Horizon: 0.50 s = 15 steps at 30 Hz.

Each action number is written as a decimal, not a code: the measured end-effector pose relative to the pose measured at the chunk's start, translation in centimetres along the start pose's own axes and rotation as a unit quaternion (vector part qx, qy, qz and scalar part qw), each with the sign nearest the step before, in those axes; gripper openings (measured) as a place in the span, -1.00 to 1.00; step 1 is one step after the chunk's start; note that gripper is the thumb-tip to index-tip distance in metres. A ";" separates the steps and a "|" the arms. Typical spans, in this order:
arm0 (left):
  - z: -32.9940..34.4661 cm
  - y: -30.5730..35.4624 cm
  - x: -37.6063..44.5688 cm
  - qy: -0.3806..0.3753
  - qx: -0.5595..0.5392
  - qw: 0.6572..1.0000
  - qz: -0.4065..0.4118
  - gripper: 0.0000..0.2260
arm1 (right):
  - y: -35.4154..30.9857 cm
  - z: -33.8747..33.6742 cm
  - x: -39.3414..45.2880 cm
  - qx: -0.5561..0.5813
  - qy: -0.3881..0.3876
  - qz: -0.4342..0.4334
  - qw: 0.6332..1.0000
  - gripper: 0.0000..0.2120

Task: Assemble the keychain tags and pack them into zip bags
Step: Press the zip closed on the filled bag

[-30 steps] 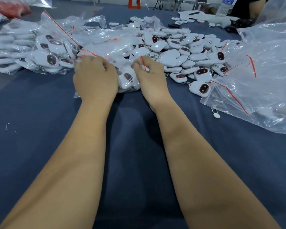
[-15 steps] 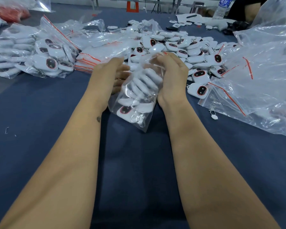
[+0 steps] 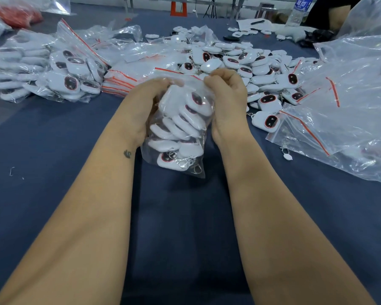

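Plastic bag: my zip bag (image 3: pixel 180 137) is full of white keychain tags (image 3: pixel 191 104), held up over the blue table (image 3: pixel 53 139).
Hands: my left hand (image 3: pixel 141 106) holds its side; my right hand (image 3: pixel 227 95) pinches the red zip top.
Writing: the bottle (image 3: pixel 299 9) has a blue label, too blurry to read.
Around: loose tags (image 3: pixel 240 60) behind, packed bags (image 3: pixel 70 71) left, empty bags (image 3: pixel 339 106) right.
Room: bare cloth near me.
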State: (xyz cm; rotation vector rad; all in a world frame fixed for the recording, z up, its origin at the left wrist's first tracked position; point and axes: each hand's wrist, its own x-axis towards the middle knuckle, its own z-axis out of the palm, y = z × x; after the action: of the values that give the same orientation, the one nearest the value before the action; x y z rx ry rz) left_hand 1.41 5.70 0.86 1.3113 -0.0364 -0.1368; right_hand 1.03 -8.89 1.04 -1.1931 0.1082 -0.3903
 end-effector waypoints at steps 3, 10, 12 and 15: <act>0.2 -0.2 0.2 -0.002 -0.064 0.997 0.034 -0.82 | 0.3 -0.2 0.3 -0.005 -0.004 0.070 0.998 -0.97; 0.5 -0.3 -0.1 -0.008 -0.134 0.990 -0.031 -0.64 | 0.7 -0.1 0.0 -0.045 -0.036 0.114 0.992 -0.78; 0.6 -0.3 -0.1 -0.008 -0.149 0.988 -0.036 -0.59 | 0.7 -0.1 -0.1 -0.027 -0.033 0.100 0.994 -0.71; 0.6 -0.2 0.1 0.034 -0.121 0.991 -0.041 -0.70 | 0.7 -0.2 -0.1 -0.010 -0.022 0.084 0.996 -0.72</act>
State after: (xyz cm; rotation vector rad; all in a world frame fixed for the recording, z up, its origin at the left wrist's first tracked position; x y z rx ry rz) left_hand 1.45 5.02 0.81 1.0739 0.0901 -0.1613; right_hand 1.04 -8.81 0.30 -1.2022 0.1736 -0.2145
